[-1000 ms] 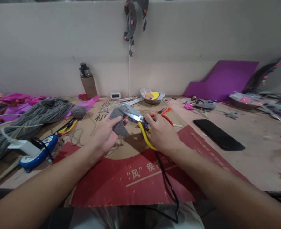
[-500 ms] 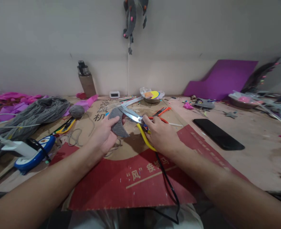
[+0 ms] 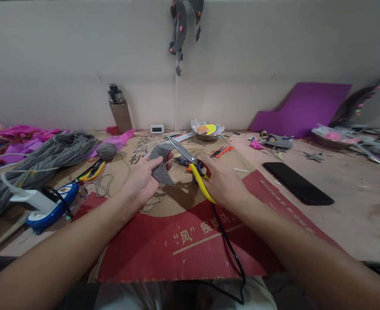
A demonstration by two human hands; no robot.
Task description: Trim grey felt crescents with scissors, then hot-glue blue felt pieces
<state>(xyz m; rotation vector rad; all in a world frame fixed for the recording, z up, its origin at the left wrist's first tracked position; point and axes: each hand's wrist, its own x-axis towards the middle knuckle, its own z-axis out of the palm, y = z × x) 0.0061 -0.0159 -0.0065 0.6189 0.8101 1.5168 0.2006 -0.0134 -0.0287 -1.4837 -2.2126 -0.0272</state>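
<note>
My left hand is closed on a grey crescent that looks wrapped in yarn, thumb on its front face. My right hand is wrapped round scissors with yellow handles. Their blades point up and left, with the tips beside the crescent's upper horn; I cannot tell whether they touch it. Under the scissors, a dark blue object is partly hidden. Below both hands lies a red and brown cardboard sheet.
Grey yarn and a yarn ball lie left, near a yellow utility knife and a blue power strip. A black phone rests at right. A black cord hangs over the front edge. A bowl stands behind.
The scissors have swung slightly, so their blades now point more upward and sit nearer the top of the crescent's horn. My left hand keeps its hold. The view has shifted a little.
</note>
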